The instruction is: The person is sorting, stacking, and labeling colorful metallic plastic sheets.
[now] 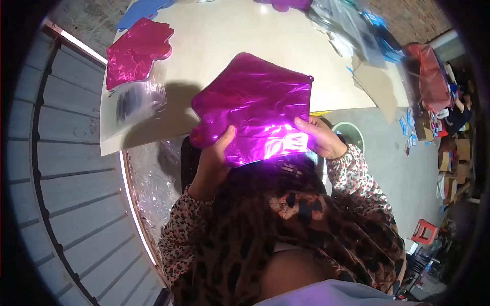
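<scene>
Holding magenta foil balloon (253, 104) above table (219, 35) near edge, left hand (217, 155) and right hand (319, 136) both pinching its lower edge.

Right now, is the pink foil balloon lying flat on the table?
No, both hands, left and right, hold the pink foil balloon up by its lower edge above the table.

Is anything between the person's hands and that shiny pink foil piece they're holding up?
No. Both the left hand and the right hand grip the magenta foil balloon directly by its lower edge, above the table.
</scene>
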`<control>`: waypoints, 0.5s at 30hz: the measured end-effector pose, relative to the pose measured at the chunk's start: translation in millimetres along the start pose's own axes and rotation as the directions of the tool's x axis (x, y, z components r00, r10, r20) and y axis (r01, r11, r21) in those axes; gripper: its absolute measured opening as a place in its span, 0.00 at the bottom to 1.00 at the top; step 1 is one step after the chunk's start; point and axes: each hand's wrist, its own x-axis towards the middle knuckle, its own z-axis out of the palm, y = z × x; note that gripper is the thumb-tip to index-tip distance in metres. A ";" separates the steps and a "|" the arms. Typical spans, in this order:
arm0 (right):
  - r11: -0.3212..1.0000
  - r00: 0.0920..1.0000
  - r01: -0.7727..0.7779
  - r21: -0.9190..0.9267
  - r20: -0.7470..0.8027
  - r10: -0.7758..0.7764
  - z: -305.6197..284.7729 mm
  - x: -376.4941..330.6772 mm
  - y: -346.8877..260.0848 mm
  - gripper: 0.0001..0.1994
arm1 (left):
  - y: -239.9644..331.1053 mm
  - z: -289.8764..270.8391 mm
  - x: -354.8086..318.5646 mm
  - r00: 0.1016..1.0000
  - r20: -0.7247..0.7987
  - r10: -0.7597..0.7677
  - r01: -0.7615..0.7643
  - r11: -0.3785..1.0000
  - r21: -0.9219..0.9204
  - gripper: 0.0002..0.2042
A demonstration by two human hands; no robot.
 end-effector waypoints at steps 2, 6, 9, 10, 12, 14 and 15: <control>0.998 0.999 -0.034 0.043 0.010 0.033 -1.6 1.2 1.1 0.09 | 2.9 1.8 -2.0 0.996 -0.013 -0.092 0.089 0.985 -0.150 0.13; 0.999 0.999 0.031 0.013 -0.014 -0.031 -3.1 3.4 5.1 0.08 | 1.0 -0.5 0.4 0.999 -0.024 -0.032 0.030 0.997 -0.074 0.13; 0.982 1.000 0.003 -0.187 -0.008 -0.004 -12.5 -1.3 4.9 0.08 | -1.1 0.1 4.8 0.995 -0.067 -0.078 0.067 0.986 -0.152 0.12; 0.982 1.000 0.003 -0.186 -0.009 -0.005 -11.9 -2.1 5.6 0.08 | -0.1 1.8 5.6 0.995 -0.066 -0.079 0.069 0.986 -0.152 0.12; 1.000 1.000 0.016 -0.022 -0.020 -0.016 6.8 -6.8 0.1 0.08 | 1.8 6.5 5.5 0.997 -0.030 -0.070 0.065 0.987 -0.145 0.11; 0.998 1.000 0.019 0.056 -0.021 -0.018 12.3 -7.7 -0.9 0.08 | 0.8 5.9 5.8 0.998 -0.018 -0.060 0.056 0.988 -0.145 0.11; 0.999 0.999 0.032 0.036 -0.044 -0.031 12.6 -7.2 -0.7 0.08 | -2.9 2.5 7.4 0.998 -0.031 -0.061 0.057 0.992 -0.114 0.12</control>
